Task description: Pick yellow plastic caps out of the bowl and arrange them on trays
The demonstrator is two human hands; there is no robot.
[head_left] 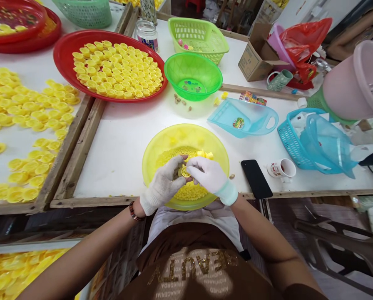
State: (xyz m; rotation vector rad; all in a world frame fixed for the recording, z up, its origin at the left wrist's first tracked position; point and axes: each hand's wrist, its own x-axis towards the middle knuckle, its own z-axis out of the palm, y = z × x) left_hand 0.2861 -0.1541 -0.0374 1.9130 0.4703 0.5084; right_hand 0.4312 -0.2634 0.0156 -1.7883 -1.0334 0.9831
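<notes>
Over a yellow basin (152,146) at the table's front edge, my gloved left hand (166,181) is closed around a small yellow plastic cup (184,171). The fingertips of my gloved right hand (207,173) are pinched at the same cup from the other side. Whether they grip the cup itself or a tiny piece at it, I cannot make out. Many small yellow beads (189,192) lie in the basin beneath both hands. A few yellow plastic parts (205,155) rest in the basin just beyond my right hand.
A red tray (60,62) of yellow cups stands back left, beside a green bowl (192,75). Rightward are a blue scoop (242,116), a black phone (257,179), a mug (282,168) and a blue basket (288,133). Wooden strips (77,154) edge the table.
</notes>
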